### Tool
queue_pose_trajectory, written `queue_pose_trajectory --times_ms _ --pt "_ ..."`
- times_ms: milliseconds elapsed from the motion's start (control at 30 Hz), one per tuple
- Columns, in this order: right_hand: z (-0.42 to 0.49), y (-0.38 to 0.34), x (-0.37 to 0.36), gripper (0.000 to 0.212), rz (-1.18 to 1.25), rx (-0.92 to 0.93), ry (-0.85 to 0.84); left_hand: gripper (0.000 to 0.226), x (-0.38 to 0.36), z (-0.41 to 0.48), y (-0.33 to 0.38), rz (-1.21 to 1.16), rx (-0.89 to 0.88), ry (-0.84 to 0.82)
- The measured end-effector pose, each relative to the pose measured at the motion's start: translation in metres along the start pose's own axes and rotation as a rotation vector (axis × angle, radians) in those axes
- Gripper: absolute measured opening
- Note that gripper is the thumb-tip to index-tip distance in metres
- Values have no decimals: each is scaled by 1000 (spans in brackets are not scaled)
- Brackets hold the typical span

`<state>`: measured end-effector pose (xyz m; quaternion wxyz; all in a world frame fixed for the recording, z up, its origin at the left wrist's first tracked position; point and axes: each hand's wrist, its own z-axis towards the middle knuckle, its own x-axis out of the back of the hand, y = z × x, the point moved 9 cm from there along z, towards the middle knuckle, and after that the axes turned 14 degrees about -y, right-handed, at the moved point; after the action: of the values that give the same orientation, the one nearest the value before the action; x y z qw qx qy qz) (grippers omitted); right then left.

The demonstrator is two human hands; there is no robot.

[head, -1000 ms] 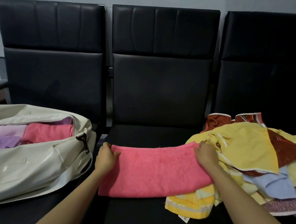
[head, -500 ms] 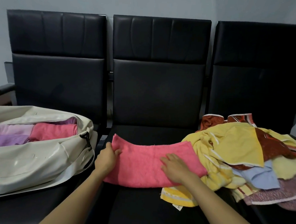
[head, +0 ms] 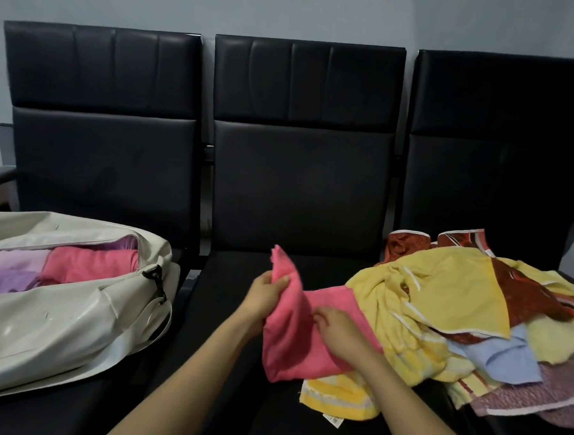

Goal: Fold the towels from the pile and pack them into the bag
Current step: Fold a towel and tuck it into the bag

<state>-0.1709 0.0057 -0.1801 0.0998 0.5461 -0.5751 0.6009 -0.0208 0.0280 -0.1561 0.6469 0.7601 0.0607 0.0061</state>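
Observation:
A pink towel (head: 289,337) lies half folded on the middle black seat. My left hand (head: 265,294) grips its left end and lifts it up over the rest. On the towel's middle rests my right hand (head: 336,328), fingers spread flat, holding the fold line down. The towel's right end disappears under the pile of towels (head: 457,312), a heap of yellow, rust-red, blue and mauve cloth on the right seat. The cream bag (head: 57,318) sits open on the left seat with pink and lilac folded towels inside.
Three black padded chairs (head: 300,184) stand in a row against a pale wall. A yellow striped towel (head: 339,396) with a label hangs off the pile toward the front of the middle seat. The bag's black clip (head: 156,273) and strap dangle at its right end.
My left hand has raised the pink towel's left end and swung it rightward. My right hand moved from the towel's right end to its middle and pressed down.

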Motion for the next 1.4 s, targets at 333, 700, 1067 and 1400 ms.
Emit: queue_pose_trajectory --times_ms 333,700,1067,1400 --pt "-13 65 44 58 335 -243 161 19 -85 23 -63 -8 247 -293" --pt "-17 70 47 34 301 -338 75 41 4 -10 -54 665 142 111" --pt "-15 71 43 32 223 -371 46 75 -35 -9 -57 -106 479 -188" --pt "-14 54 51 51 168 -328 102 37 -67 -18 45 244 116 -227"
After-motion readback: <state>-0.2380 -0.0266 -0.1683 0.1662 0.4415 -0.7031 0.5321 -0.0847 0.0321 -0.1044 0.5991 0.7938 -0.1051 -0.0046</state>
